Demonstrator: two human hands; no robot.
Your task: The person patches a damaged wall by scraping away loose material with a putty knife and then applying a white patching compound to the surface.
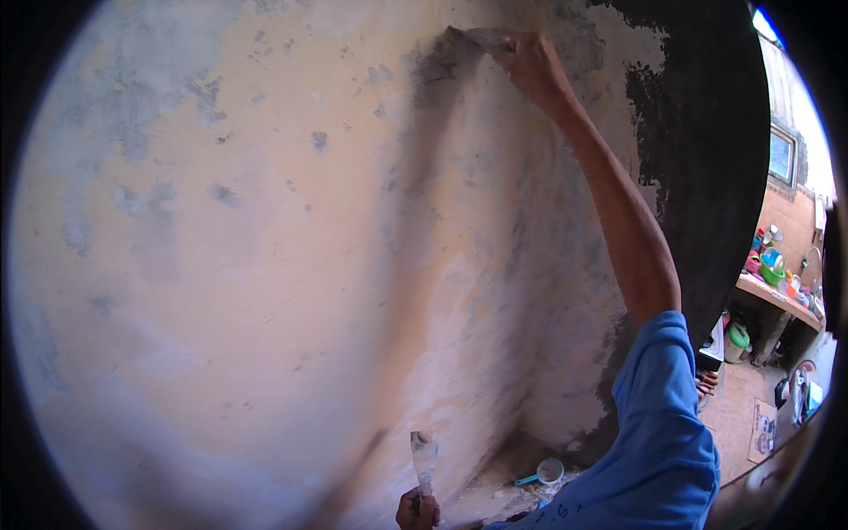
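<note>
A patchy cream and grey plastered wall fills most of the view. High up on it, my right arm is stretched out, and my right hand is closed round a flat greyish scraper. The scraper's far edge meets the wall at a dark grey patch. Low in the middle, my left hand grips the handle of a putty knife. Its smeared blade points upward, and it appears apart from the wall.
A blue-handled round dipper lies on the debris-strewn floor at the wall's foot. A dark surface borders the plaster on the right. Beyond it, a counter carries colourful dishes, with a green-lidded bucket below.
</note>
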